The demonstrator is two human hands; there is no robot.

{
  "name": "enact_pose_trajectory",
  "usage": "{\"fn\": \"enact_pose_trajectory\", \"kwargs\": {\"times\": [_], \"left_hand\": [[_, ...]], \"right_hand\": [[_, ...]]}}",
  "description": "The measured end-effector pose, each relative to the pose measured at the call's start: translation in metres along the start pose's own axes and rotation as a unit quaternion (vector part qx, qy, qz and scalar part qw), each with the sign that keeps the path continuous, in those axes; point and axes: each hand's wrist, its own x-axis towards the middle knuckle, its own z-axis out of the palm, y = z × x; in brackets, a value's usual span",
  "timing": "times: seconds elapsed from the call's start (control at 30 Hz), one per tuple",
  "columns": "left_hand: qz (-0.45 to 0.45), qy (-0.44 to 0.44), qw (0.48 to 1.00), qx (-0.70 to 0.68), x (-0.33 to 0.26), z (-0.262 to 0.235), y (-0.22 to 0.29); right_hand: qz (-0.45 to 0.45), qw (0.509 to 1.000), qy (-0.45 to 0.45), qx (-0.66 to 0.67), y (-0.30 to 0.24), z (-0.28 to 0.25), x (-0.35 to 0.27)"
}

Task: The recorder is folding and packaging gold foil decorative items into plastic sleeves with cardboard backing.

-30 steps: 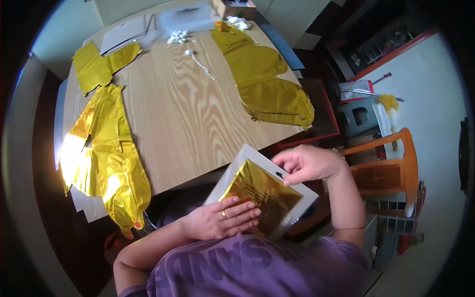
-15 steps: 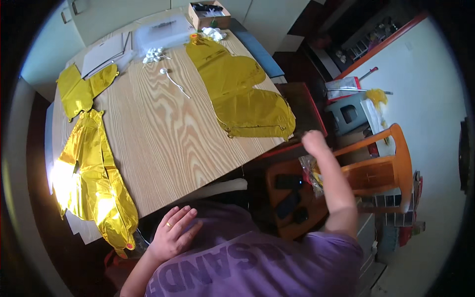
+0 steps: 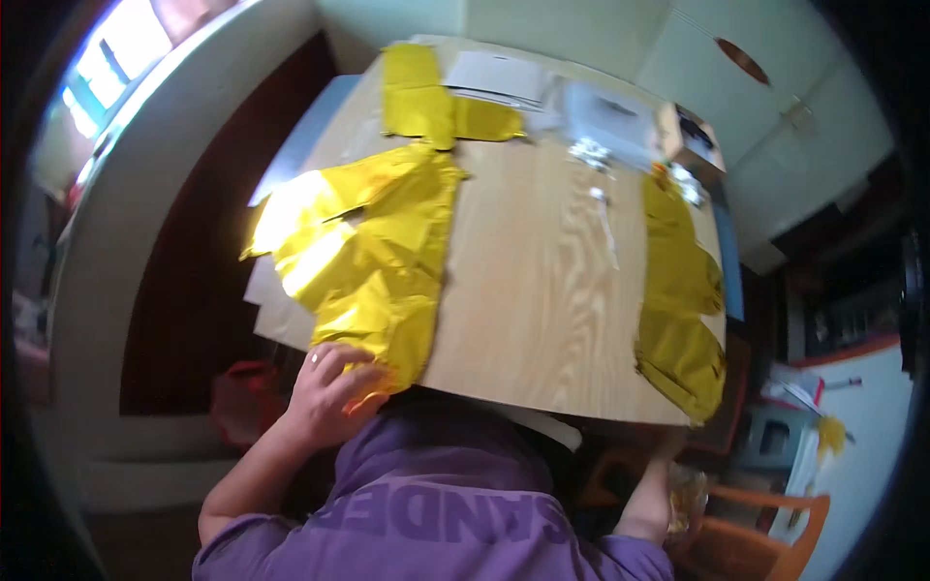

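A wrinkled, shiny gold foil balloon [image 3: 387,242] lies along the left side of the wooden table, its near end at the front edge. The curled fingers of my left hand [image 3: 334,392] close on that near end, beside an orange tab. My right hand [image 3: 666,447] is low at the right, below the table's front corner and by the chair; motion smears its fingers. A second gold foil balloon [image 3: 678,320] lies flat along the right edge. Another gold foil piece [image 3: 417,97] is at the far left.
White balls on sticks or strings [image 3: 591,152] and a single one [image 3: 598,194] lie towards the back. Behind are white sheets [image 3: 499,77], clear plastic [image 3: 610,116] and a wooden box [image 3: 683,140]. An orange wooden chair [image 3: 804,542] stands at right, a clear packet [image 3: 690,494] near my forearm.
The view has turned left. My left hand has gone from in front of my shirt to the near end of the left balloon. My right hand has lowered beside the chair.
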Motion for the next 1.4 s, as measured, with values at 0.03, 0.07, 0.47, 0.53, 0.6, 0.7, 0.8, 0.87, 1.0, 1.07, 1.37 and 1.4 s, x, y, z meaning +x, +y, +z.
{"fn": "enact_pose_trajectory", "kwargs": {"times": [0.03,0.07,0.47,0.53,0.6,0.7,0.8,0.87,1.0,1.07,1.37,1.4], "left_hand": [[-0.038,-0.013,0.999,-0.003,-0.003,-0.003,-0.006],[-0.070,-0.028,0.997,-0.001,-0.004,-0.001,-0.010],[-0.047,-0.027,0.991,-0.126,-0.013,0.027,-0.055],[-0.078,-0.008,0.992,-0.102,-0.006,0.022,-0.048],[-0.104,-0.001,0.994,-0.037,-0.003,0.018,-0.049],[-0.079,0.019,0.994,-0.073,-0.009,0.025,-0.065],[-0.181,0.037,0.964,-0.190,0.003,0.016,-0.068],[-0.347,0.013,0.877,-0.330,0.020,-0.001,-0.062],[-0.308,0.027,0.870,-0.384,0.039,0.007,-0.053],[-0.230,0.008,0.913,-0.336,0.049,0.010,-0.035],[-0.144,0.083,0.965,-0.205,0.072,0.021,-0.059],[-0.157,0.077,0.968,-0.180,0.072,0.020,-0.068]], "right_hand": [[0.070,0.987,0.079,0.118,0.000,-0.009,-0.011],[0.112,0.949,0.175,0.238,-0.007,-0.013,-0.024],[-0.350,0.788,0.260,0.435,-0.362,-0.326,-0.126],[-0.438,0.773,0.066,0.454,-0.415,-0.336,-0.134],[-0.485,0.735,0.004,0.474,-0.463,-0.340,-0.135],[-0.495,0.712,-0.130,0.481,-0.514,-0.337,-0.137],[-0.442,0.730,-0.238,0.463,-0.545,-0.330,-0.137],[-0.357,0.748,-0.327,0.453,-0.555,-0.325,-0.134],[-0.137,0.582,-0.602,0.529,-0.567,-0.335,-0.111],[-0.117,0.564,-0.626,0.526,-0.571,-0.341,-0.112],[-0.191,0.698,-0.436,0.535,-0.519,-0.302,-0.075],[-0.198,0.710,-0.425,0.525,-0.510,-0.299,-0.068]]}}
